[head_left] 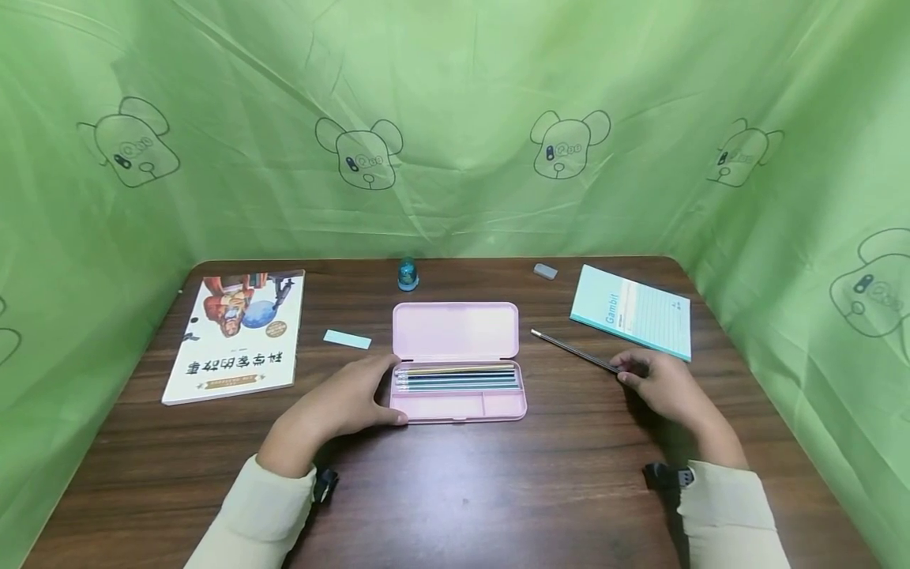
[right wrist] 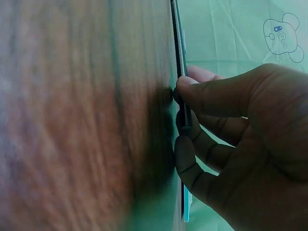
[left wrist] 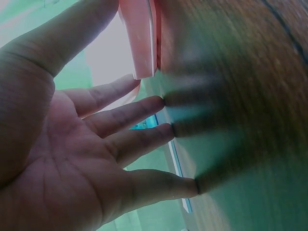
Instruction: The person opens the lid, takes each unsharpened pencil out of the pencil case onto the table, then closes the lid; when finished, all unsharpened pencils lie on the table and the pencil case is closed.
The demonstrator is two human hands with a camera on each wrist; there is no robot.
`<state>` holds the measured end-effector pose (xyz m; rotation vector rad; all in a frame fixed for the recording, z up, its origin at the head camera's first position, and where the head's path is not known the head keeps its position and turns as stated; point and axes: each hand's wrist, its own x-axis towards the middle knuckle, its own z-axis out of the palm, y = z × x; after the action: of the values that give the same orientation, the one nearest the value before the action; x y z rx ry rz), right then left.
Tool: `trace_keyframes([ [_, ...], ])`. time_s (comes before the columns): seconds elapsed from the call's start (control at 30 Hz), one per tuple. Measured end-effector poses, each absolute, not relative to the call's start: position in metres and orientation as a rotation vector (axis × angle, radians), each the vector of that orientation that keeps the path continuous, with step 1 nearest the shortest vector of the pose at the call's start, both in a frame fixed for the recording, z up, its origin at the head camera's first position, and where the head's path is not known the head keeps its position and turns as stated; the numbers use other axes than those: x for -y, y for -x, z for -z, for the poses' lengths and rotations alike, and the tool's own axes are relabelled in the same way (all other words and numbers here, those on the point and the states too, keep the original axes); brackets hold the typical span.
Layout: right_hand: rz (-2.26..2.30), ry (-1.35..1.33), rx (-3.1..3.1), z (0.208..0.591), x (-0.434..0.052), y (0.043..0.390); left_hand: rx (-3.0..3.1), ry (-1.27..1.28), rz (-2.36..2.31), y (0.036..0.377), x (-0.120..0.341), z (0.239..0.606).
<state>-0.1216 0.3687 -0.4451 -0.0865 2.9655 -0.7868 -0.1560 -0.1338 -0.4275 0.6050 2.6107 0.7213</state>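
Note:
A pink pencil case (head_left: 455, 407) lies open-lidded in the middle of the table, several pencils (head_left: 458, 378) in its long compartment. My left hand (head_left: 348, 399) rests at its left end, thumb by the front corner and index finger at the side. In the left wrist view, the fingers (left wrist: 144, 108) are straight and spread, touching the case (left wrist: 139, 43) and the tabletop. To the right of the case, a dark pencil (head_left: 572, 348) lies at a slant. My right hand (head_left: 661, 383) pinches its near end between thumb and fingers, low over the table.
A picture-covered book (head_left: 242, 340) lies at left, a pale blue strip (head_left: 347, 340) beside the case. Behind stand a blue pencil sharpener (head_left: 407, 275) and a grey eraser (head_left: 545, 271). A light blue notebook (head_left: 633, 310) lies beyond the right hand. Green curtains (head_left: 455, 205) surround the table.

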Motion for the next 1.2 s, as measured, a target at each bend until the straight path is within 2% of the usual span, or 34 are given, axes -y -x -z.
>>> trace_keyframes([
  [0.4, 0.813, 0.107, -2.938, 0.446, -0.366, 0.128, -2.622, -0.593, -0.715, 0.155, 0.138, 0.428],
  [0.6, 0.802, 0.113, -2.919, 0.431, -0.356, 0.128, -2.615, -0.585, -0.722, 0.156, 0.136, 0.426],
  [0.87, 0.879, 0.375, -2.852, 0.393, -0.287, 0.138, -2.614, -0.588, -0.725, 0.155, 0.137, 0.428],
  [1.2, 0.775, 0.610, -2.742, 0.408, -0.214, 0.143, -2.617, -0.575, -0.738, 0.154, 0.135, 0.430],
])
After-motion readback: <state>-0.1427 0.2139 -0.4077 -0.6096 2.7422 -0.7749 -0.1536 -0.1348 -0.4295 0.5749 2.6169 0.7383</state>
